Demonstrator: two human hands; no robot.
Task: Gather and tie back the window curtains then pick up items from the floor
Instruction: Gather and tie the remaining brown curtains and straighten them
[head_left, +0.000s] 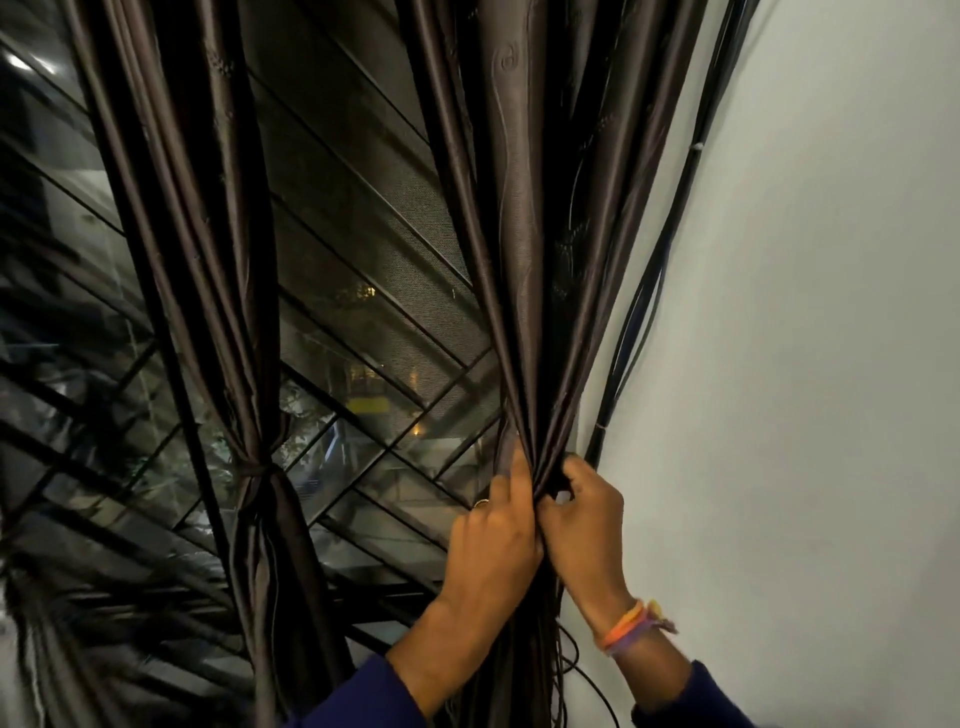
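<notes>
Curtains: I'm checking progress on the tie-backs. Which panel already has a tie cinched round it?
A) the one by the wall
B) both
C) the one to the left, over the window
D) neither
C: the left curtain is cinched by a tie, while the left hand and right hand grip the bunched, untied right curtain.

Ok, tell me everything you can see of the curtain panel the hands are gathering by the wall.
The right curtain panel is dark brown, satiny fabric with a faint embossed pattern, hanging in long folds beside the white wall. Its folds narrow to a bunch where the left hand and right hand grip it from either side. No tie shows on it yet. Black cables run just right of it.
</notes>
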